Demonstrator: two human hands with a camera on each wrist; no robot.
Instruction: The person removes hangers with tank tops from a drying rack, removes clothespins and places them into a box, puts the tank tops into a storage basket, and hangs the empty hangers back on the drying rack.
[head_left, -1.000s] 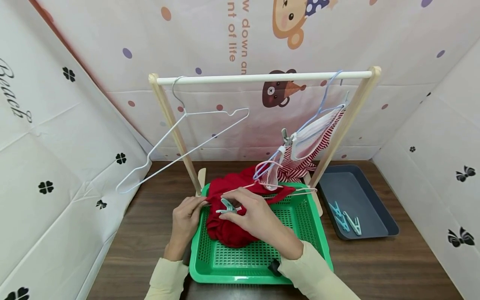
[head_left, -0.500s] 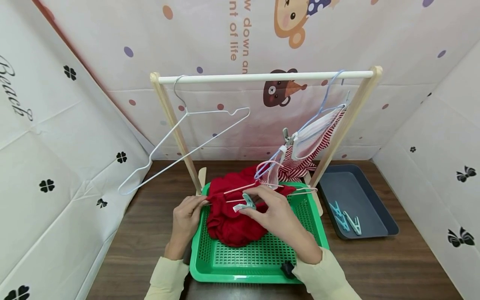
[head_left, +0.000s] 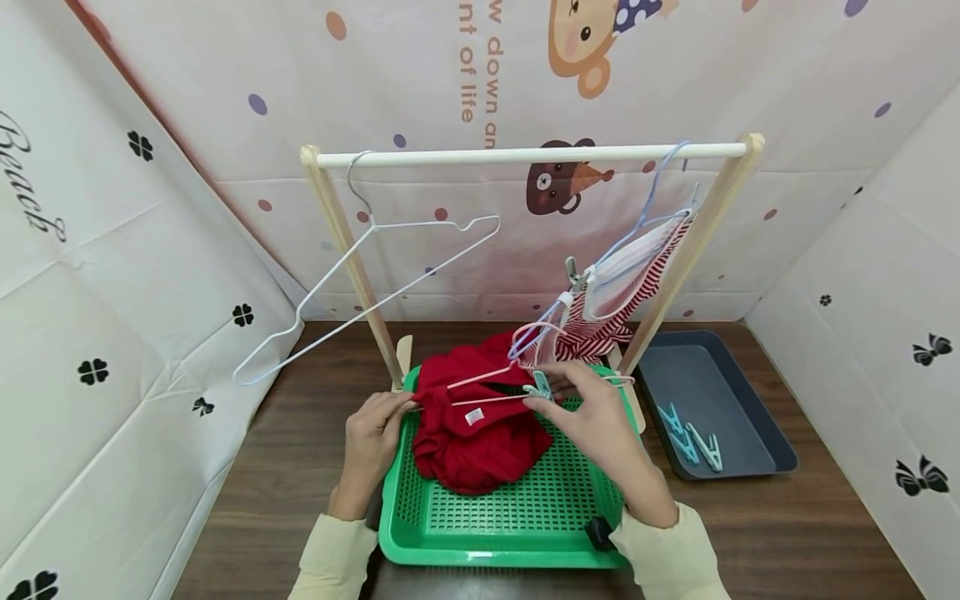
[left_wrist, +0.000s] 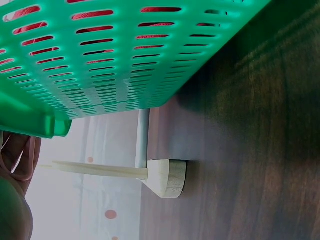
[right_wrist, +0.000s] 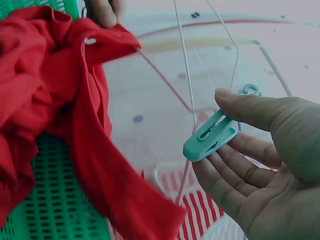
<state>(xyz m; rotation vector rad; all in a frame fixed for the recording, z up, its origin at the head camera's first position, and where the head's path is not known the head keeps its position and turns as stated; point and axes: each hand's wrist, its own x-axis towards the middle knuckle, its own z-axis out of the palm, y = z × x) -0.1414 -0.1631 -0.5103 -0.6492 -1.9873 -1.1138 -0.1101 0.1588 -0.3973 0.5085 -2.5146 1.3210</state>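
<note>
A red garment (head_left: 480, 450) with a small white label lies in the green basket (head_left: 510, 557), partly over a pink hanger (head_left: 480, 379). My left hand (head_left: 372, 442) pinches the hanger's left end and the garment at the basket's left rim. Above the hanger's right half, my right hand (head_left: 600, 421) pinches a teal clothespin (head_left: 538, 387) between thumb and fingers. In the right wrist view the clothespin (right_wrist: 212, 137) points toward the pink hanger, and a red strap (right_wrist: 130, 195) hangs down nearby. The left wrist view shows the pink hanger's end (left_wrist: 32, 160) by the left fingers.
A wooden rack with a white bar (head_left: 480, 156) stands behind the basket. From it hang a white hanger (head_left: 367, 312) at left and a blue hanger (head_left: 645, 208) at right, bearing a red-striped garment (head_left: 645, 287). Several clothespins (head_left: 693, 437) lie in a grey tray (head_left: 750, 417).
My right hand has moved right with the clothespin, away from the middle of the garment to the hanger's right half. The white label has come into view. The left hand has stayed put.
</note>
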